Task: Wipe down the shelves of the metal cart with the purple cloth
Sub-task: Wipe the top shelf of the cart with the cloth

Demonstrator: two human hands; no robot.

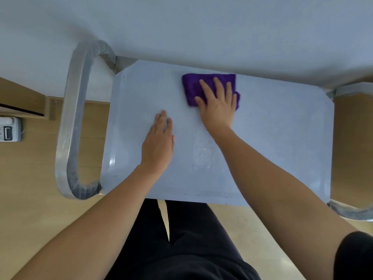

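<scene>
purple cloth (193, 85) lies folded at the far edge of the metal cart's top shelf (272, 138), right of centre. the right hand (219, 106) presses flat on it, fingers straight and spread. the left hand (158, 146) rests open on the bare shelf, near and left of the cloth, gripping nothing. to wipe well, i'd put the palm's weight over the whole cloth and pull it in straight, overlapping strokes from far edge to near edge, while the left hand steadies the cart against rolling. the raised rim (110, 162) and corners likely want a fingertip pass. a bubbled patch (201, 156) near the middle may be wet or film; i can't tell. lower shelves are out of view.
</scene>
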